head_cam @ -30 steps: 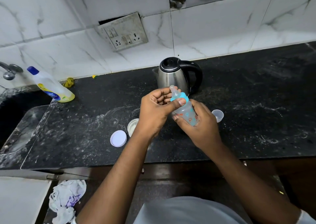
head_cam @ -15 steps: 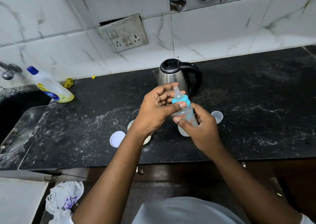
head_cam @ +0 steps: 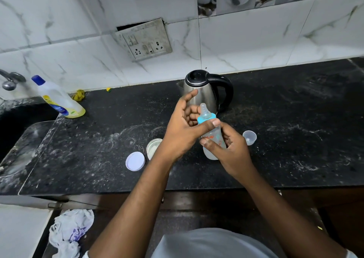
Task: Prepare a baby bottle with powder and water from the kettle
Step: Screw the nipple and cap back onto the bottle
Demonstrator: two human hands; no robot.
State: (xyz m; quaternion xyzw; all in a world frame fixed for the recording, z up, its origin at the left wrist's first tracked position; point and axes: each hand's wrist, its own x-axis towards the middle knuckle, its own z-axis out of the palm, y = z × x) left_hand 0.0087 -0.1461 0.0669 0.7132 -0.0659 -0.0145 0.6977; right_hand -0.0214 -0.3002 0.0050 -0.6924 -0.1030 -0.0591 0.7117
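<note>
Head view: left hand is looser than half second ago. Index finger now points straight toward kettle; thumb and curled middle fingers keep pinch on blue collar. Bottle is more upright, just in front of kettle; resting on counter or lifted, cannot tell. Judgement: one twist of collar done, regrip likely; closing nearly finished, shaking remains. Right hand wraps bottle body, thumb across front. Clear cap lies right-front of kettle, apart from hands.
</note>
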